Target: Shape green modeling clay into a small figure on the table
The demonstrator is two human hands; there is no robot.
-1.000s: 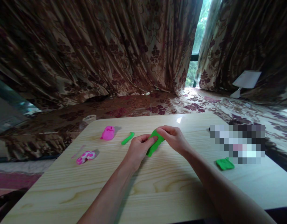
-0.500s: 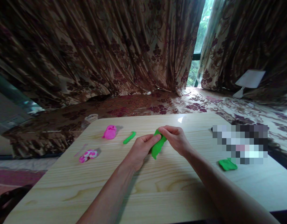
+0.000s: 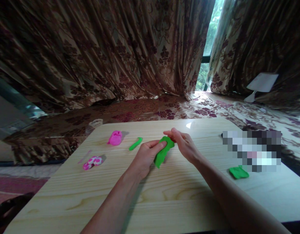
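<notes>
Held over the table is a thin, ragged-edged strip of green modelling clay [image 3: 161, 155]. My left hand [image 3: 147, 156] pinches it, thumb flat on top and the other fingers hidden beneath. By the strip's upper right end, my right hand [image 3: 185, 144] has its thumb raised and its fingers loosely apart; whether they touch the clay's edge I cannot tell. Left of my hands lies a slim green clay roll [image 3: 135, 144]. Farther left are a pink clay lump [image 3: 115, 138] and a pink-and-white spotted piece [image 3: 94, 161]. A flat green clay piece [image 3: 239, 172] rests at the right.
The pale wood-grain table [image 3: 79, 204] carries everything. A blurred-out object [image 3: 252, 149] occupies its right side, and a clear plastic cup [image 3: 95, 124] stands at the far left corner. Beyond are a patterned ledge, a white lamp [image 3: 262, 83] and curtains [image 3: 130, 48].
My right hand has loosened from the strip's upper end, its thumb lifting away. The green strip has shifted slightly left and shows more of its broad face. My left hand keeps its pinch.
</notes>
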